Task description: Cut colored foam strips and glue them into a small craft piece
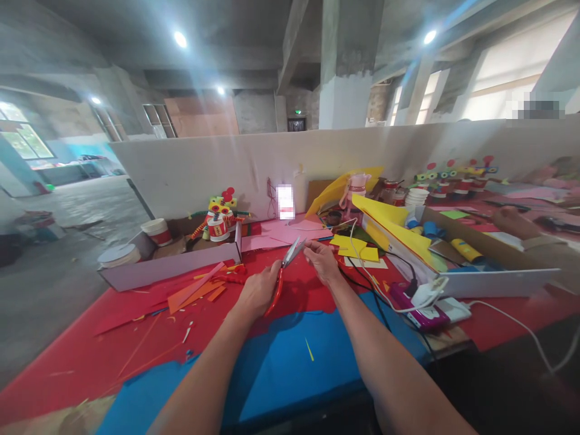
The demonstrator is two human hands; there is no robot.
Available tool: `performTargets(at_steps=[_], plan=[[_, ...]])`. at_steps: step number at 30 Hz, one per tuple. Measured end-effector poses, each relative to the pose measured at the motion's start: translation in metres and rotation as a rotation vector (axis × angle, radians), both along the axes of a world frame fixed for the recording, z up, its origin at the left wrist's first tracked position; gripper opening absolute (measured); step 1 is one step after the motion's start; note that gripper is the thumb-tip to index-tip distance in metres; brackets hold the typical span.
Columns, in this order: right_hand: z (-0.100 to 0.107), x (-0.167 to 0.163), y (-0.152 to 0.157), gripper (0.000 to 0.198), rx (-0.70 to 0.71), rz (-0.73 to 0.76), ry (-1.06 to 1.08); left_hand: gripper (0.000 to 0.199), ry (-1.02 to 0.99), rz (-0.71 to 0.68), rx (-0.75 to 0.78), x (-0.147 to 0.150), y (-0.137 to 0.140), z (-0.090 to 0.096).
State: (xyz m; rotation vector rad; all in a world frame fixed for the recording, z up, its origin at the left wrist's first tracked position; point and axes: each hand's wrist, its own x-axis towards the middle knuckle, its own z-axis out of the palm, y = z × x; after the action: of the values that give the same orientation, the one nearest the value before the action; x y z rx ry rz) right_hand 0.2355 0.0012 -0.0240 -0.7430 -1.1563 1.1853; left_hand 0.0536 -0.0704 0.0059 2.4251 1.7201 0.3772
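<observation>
Scissors [286, 260] (red-handled) show pointed, silvery, parted blades [292, 249].

Concrete pillar [348, 84] behind white partition [181, 169].

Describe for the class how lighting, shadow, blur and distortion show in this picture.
Head view: a ceiling light flares, trailing a bluish streak; head view: soft shadow darkens the red covering between the forearms; head view: the far right edge looks smeared, while the scissors in the left hand are fairly clear; head view: wide-angle stretching seems to enlarge the forearms toward the bottom.
</observation>
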Motion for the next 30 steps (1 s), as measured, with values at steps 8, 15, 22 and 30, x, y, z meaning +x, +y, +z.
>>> performTargets(at_steps=[8, 15, 22, 30], plan=[[-0.0013, -0.0003, 0.0, 0.024, 0.003, 0.019, -0.018, 0.042, 0.118, -0.025, 0.007, 0.0022, -0.0021, 0.0023], [-0.0041, 0.0013, 0.0032, 0.028, 0.02, 0.012, -0.061, 0.04, 0.203, 0.009, 0.013, 0.0015, 0.0005, -0.0003], [-0.0027, -0.0002, 0.0005, 0.028, 0.021, 0.033, -0.068, 0.04, 0.241, 0.01, 0.012, 0.0039, -0.0014, 0.003], [-0.0027, -0.0009, 0.0009, 0.031, 0.028, 0.037, -0.059, 0.041, 0.23, 0.01, -0.009, 0.0035, -0.0015, 0.0044]])
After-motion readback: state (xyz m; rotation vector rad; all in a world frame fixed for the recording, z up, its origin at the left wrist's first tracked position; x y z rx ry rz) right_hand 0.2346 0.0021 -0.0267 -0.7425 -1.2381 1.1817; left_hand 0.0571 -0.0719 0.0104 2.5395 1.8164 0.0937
